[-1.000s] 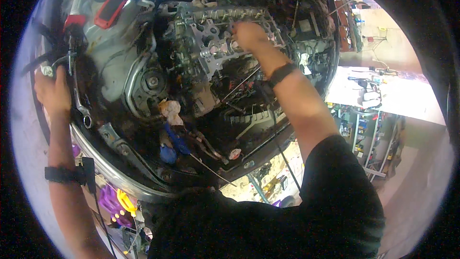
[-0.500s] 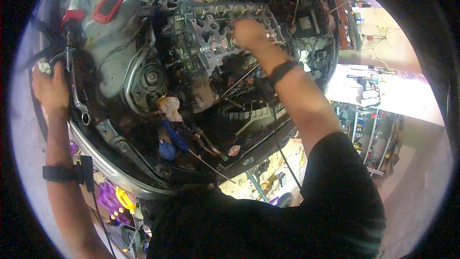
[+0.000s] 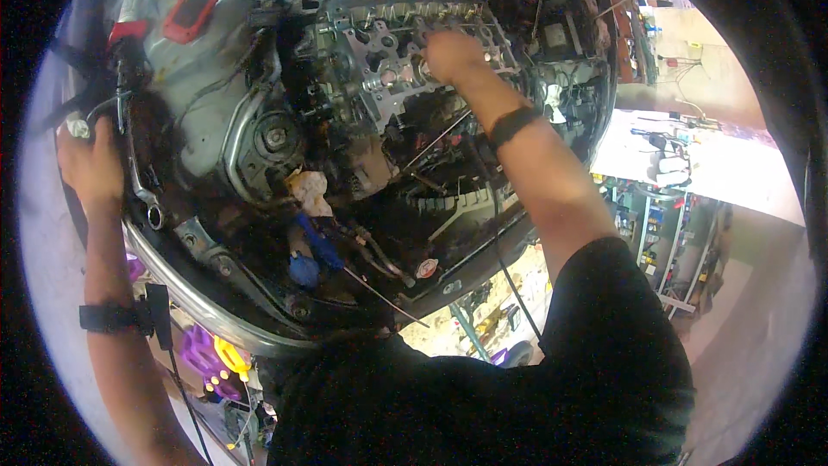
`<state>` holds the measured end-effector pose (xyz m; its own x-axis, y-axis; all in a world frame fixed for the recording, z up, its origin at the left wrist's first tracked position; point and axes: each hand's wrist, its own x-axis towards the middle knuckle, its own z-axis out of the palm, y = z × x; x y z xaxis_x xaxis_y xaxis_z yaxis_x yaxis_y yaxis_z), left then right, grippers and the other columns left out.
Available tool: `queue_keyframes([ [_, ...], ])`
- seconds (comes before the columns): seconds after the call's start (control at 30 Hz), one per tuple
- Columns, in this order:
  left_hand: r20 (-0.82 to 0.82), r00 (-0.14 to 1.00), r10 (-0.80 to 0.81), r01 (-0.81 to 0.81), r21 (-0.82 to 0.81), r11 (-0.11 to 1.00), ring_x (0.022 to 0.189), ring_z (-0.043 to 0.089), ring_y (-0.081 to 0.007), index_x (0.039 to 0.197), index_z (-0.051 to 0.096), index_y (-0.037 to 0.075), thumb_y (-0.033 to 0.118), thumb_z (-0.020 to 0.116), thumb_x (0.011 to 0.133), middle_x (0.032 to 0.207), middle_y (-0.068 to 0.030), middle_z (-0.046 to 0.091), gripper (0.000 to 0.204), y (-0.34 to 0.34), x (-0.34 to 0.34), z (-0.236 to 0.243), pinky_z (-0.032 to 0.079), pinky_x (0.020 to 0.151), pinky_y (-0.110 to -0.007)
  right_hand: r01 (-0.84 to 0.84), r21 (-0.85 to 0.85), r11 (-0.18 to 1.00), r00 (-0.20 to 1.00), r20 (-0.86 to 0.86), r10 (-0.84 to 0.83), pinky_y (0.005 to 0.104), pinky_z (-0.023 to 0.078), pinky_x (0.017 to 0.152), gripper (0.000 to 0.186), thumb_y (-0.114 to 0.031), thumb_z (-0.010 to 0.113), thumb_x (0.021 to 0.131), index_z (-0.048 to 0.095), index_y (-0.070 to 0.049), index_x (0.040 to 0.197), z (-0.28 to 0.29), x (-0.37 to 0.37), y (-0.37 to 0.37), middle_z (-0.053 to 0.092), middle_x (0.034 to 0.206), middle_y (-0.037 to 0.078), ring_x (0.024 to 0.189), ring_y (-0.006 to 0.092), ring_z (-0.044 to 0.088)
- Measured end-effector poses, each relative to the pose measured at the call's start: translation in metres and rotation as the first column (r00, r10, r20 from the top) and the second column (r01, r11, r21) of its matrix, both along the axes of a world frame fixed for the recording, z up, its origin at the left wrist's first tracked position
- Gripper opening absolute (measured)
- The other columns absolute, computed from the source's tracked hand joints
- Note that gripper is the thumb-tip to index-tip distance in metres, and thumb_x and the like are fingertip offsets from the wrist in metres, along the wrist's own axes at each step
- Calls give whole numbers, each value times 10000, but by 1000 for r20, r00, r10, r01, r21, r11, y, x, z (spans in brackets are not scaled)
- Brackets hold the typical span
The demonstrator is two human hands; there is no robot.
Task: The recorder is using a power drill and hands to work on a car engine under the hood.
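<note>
In the engine bay, my right hand (image 3: 455, 57) is closed in a fist over the exposed cylinder head (image 3: 385, 102) of the engine. Whatever its fingers grip is hidden beneath it. At the far left, my left hand (image 3: 93, 168) rests on the car's fender, its fingers around a crumpled white rag (image 3: 78, 128). Beside that hand, a ratcheting wrench (image 3: 153, 211) with a ring end lies along the fender edge. A red and black work light (image 3: 191, 15) lies farther up on the inner wing.
A stained white rag (image 3: 310, 191) and a blue-handled tool (image 3: 319, 244) lie near the front panel. A radiator cap (image 3: 426, 268) sits by the front edge. Purple and yellow bottles (image 3: 207, 361) stand below left. Shelves (image 3: 664, 242) and a white bench (image 3: 724, 160) are at the right.
The view has shifted slightly. My right fist stays over the cylinder head with a small movement, and my left hand keeps its place on the fender.
</note>
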<state>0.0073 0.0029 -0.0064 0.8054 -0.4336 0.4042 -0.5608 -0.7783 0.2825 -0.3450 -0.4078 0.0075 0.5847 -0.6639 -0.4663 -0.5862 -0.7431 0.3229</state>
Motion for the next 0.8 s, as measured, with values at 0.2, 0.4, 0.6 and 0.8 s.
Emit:
queue_keyframes([
  [0.2, -61, 998, 8, -5, 51, 999, 1172, 460, -413, 1230, 494, -43, 371, 588, 872, 1239, -240, 519, 555, -1, 2, -1, 342, 1000, -462, 32, -22, 999, 999, 34, -31, 455, 490, 858, 432, -409, 465, 917, 666, -36, 1003, 1, 1, 0, 659, 1071, 153, 1023, 334, 617],
  [0.4, -11, 1000, -8, 8, 23, 1000, 1186, 451, -405, 1254, 478, -34, 385, 596, 869, 1257, -246, 504, 580, 9, 11, -10, 332, 1014, -453, 49, 32, 998, 999, -14, -49, 459, 481, 883, 440, -414, 452, 923, 651, -40, 1040, 6, 5, -1, 638, 1123, 158, 1060, 336, 599],
  [0.6, 19, 999, 26, -26, 36, 999, 1198, 429, -410, 1286, 453, -11, 390, 594, 868, 1264, -243, 492, 596, 3, 7, -11, 312, 1020, -472, 46, -13, 999, 998, 43, -45, 469, 476, 891, 458, -433, 437, 926, 645, -56, 1081, -1, 0, -4, 628, 1152, 162, 1090, 331, 586],
  [0.8, -45, 999, 23, -21, 36, 999, 1181, 438, -406, 1270, 467, -1, 370, 598, 866, 1241, -232, 506, 564, 7, 10, -12, 315, 1015, -469, 138, 8, 990, 988, 71, -138, 451, 517, 858, 335, -218, 484, 844, 676, -58, 1067, 8, 2, 1, 649, 1125, 176, 1020, 342, 637],
])
